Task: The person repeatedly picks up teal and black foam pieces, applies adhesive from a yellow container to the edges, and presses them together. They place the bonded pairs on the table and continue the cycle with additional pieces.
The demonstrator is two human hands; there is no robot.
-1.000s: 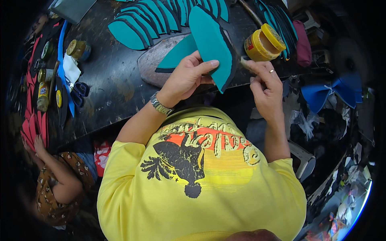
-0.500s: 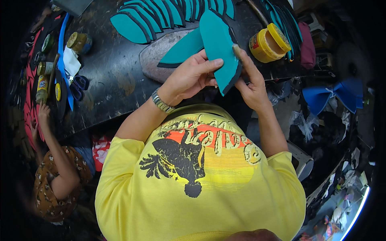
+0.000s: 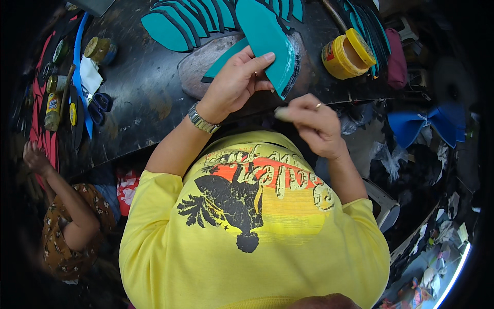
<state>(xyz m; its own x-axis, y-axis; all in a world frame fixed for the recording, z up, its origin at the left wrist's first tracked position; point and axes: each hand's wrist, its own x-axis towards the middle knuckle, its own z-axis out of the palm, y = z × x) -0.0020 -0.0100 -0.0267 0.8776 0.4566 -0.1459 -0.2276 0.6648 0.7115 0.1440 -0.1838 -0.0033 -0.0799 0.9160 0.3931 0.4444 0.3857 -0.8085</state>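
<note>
Teal piece (image 3: pixel 265 38), head view: above the stone (image 3: pixel 191 77), pinched between thumb and fingers of the left hand (image 3: pixel 232 81). Shiny coating (image 3: pixel 295 64) lines its lower right edge; the upper edge appears uncoated. Right hand (image 3: pixel 320 126) apart, fingers bent; cannot tell whether gripping anything.

On the left of the dark tabletop (image 3: pixel 139 98) I count: one squat jar (image 3: pixel 100 50), amber-toned; one white sheet (image 3: pixel 89 74); one long blue strip (image 3: pixel 78 77); one dark-blue strap (image 3: pixel 99 109), folded; one yellow-labelled jar (image 3: pixel 52 105); several red strips (image 3: pixel 50 147). Near left: co-worker (image 3: pixel 77 221), brown floral top. Right: one maroon bundle (image 3: pixel 397 64); one blue bow-shaped piece (image 3: pixel 404 121); crumpled clear plastic (image 3: pixel 389 157), just nearer. Near right: mixed scraps (image 3: pixel 431 278) beside a bright strip of light (image 3: pixel 455 273).
</note>
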